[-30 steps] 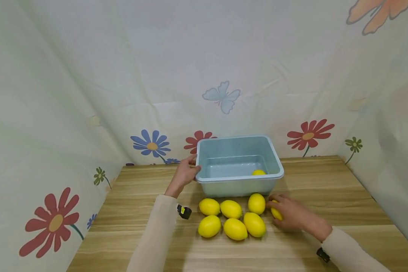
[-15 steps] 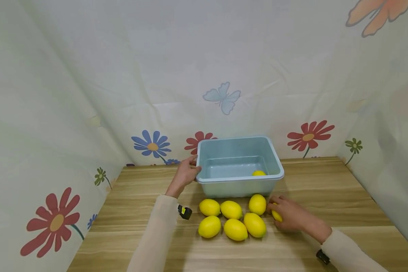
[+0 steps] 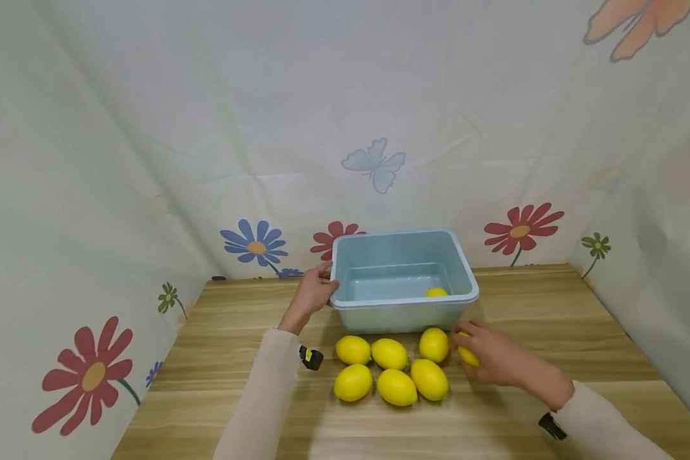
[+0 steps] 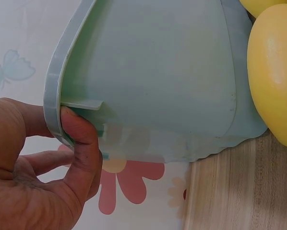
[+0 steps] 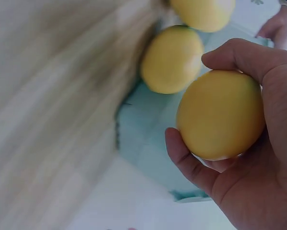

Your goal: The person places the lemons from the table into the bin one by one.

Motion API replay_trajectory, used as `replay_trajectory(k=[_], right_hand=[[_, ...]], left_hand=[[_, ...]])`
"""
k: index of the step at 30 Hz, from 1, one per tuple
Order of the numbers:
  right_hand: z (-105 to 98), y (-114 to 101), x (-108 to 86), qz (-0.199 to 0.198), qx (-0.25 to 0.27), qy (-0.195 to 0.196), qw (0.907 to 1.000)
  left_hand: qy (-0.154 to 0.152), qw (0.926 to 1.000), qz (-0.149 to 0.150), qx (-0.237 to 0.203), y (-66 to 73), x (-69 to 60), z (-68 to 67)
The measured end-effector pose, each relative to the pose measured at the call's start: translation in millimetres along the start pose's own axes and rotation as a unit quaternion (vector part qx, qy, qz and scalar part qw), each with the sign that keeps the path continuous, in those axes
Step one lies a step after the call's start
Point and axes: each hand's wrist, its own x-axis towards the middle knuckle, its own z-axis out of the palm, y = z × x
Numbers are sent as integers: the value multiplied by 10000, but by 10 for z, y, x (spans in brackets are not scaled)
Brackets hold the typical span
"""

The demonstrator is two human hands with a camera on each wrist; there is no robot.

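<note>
A pale blue plastic basin [image 3: 405,316] stands at the back of the table with one lemon [image 3: 436,292] inside it. My left hand [image 3: 312,292] pinches the basin's left rim [image 4: 54,91] between thumb and curled fingers. In front of the basin, several yellow lemons [image 3: 397,387] lie in two rows. At their right, my right hand [image 3: 494,354] holds another lemon [image 5: 221,115], its thumb and fingers wrapped round the sides. In the head view that hand partly covers the held lemon.
The wood-grain table [image 3: 230,383] runs back to a white curtain [image 3: 299,96] printed with flowers and butterflies. The curtain also closes off both sides. A small black device [image 3: 311,358] is worn at the left wrist.
My right hand has shifted slightly up and to the right with its lemon. The left hand, basin and the other lemons have stayed in place.
</note>
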Motion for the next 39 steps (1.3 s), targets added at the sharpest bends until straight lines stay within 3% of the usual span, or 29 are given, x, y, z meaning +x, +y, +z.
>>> replay_trajectory(k=[5,14,27,39], right_hand=[[-157,-100,30,-218,-116,101,9996],[-414,-171,161,-539,-371,772,9949],[-680,-185,353,-321,-190,1028,9940],[-915,-60,761,-341,-242,1163,9923]], left_hand=[[0,10000,1,12,-6,-13,-2],[29,10000,10,-5,4,10,2],[27,10000,2,80,12,5,-3],[12,10000,-19,-10,12,21,0]])
